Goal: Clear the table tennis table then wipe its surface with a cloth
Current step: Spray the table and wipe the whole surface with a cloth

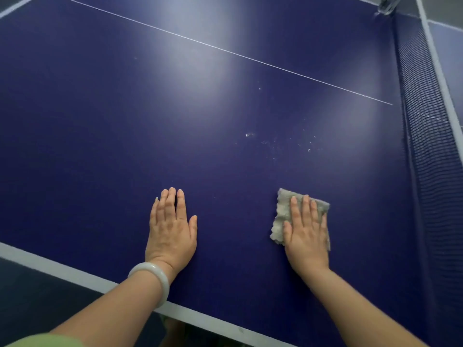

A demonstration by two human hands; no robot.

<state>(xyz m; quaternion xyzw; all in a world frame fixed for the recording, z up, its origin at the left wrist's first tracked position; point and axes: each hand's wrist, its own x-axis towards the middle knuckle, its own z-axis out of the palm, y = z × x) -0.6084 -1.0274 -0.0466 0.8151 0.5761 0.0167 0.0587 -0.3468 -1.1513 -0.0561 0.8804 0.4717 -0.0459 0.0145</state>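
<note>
The left hand [171,227] lies flat on the blue desk [100,136] near its white near edge, fingers straight and together, its grip released, a pale bangle [151,280] on the wrist. To the right, well apart from it, the right hand [307,232] presses flat on a grey cloth [283,211], fingers spread and straight, its grip released too. Small white specks [280,142] lie farther out. The net [426,126] runs along the right side.

Clear object [387,3] at the net's [426,116] far end — cropped, blurred, unidentifiable.
</note>
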